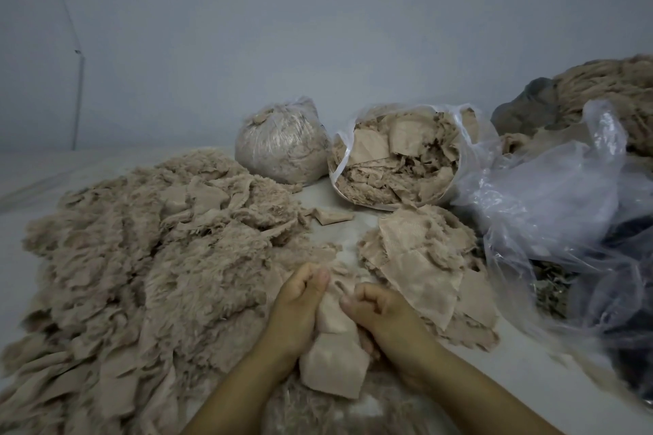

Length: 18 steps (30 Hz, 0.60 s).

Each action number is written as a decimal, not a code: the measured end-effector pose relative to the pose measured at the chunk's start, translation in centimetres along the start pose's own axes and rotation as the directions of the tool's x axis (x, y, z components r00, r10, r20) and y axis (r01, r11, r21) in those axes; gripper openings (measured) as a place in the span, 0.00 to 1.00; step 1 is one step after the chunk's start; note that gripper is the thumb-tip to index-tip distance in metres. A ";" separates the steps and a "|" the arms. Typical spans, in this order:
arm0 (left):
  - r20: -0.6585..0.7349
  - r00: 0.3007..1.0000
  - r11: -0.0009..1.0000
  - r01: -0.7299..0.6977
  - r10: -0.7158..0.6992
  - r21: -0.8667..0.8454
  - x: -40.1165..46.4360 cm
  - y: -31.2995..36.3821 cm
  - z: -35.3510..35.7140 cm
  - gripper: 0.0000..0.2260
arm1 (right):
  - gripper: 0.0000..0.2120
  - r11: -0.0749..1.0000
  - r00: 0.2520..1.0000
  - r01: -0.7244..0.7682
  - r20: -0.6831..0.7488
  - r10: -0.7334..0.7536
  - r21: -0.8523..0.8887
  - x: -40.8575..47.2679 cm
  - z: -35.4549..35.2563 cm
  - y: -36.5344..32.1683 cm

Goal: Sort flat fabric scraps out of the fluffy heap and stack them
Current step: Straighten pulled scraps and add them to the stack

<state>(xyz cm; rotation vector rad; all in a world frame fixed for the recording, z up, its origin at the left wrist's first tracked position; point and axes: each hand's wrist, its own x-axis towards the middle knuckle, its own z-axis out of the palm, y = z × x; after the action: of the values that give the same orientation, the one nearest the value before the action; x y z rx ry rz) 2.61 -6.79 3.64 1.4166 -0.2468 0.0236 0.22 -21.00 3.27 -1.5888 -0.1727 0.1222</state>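
A wide fluffy beige heap [141, 258] of furry offcuts covers the left and middle of the pale surface. Right of it lies a low stack of flat beige scraps [420, 258]. At the bottom centre, both hands hold one flat beige scrap [332, 360] that hangs folded between them. My left hand [300, 307] grips its upper left edge with curled fingers. My right hand [385, 311] pinches its upper right edge, thumb against curled fingers. The scrap's top is hidden between the hands.
A tied clear bag of fluff [282, 145] and an open bag of flat scraps [399, 155] stand at the back. Crumpled clear plastic bags [551, 208] fill the right side, with another fluffy pile [607, 85] behind them. A small scrap [332, 215] lies between the heaps.
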 end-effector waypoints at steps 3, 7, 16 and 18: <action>0.101 0.994 0.999 0.052 -0.051 -0.002 -0.1 0.1 -0.4 0.19 | 0.11 0.992 0.996 0.052 -0.069 -0.060 -0.111 -0.2 -0.2 -0.2; -0.083 0.996 0.987 -0.028 0.041 0.157 0.0 -0.1 -0.1 0.08 | 0.07 0.990 0.997 0.072 0.012 -0.071 -0.122 -0.4 0.5 -0.4; -0.293 0.956 0.998 -0.018 -0.001 -0.061 0.8 0.5 -1.9 0.07 | 0.07 0.995 0.999 0.030 0.042 -0.034 0.092 -0.4 0.2 -0.5; -0.129 0.991 1.000 0.018 -0.017 0.000 0.1 0.2 -0.6 0.13 | 0.12 0.986 1.000 -0.008 0.022 0.005 0.166 -0.1 0.1 -0.5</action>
<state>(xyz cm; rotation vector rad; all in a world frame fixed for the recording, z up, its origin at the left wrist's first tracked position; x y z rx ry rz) 2.82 -6.22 3.74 1.4126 -0.1275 0.1006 0.08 -20.89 3.77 -1.4221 -0.1699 0.1553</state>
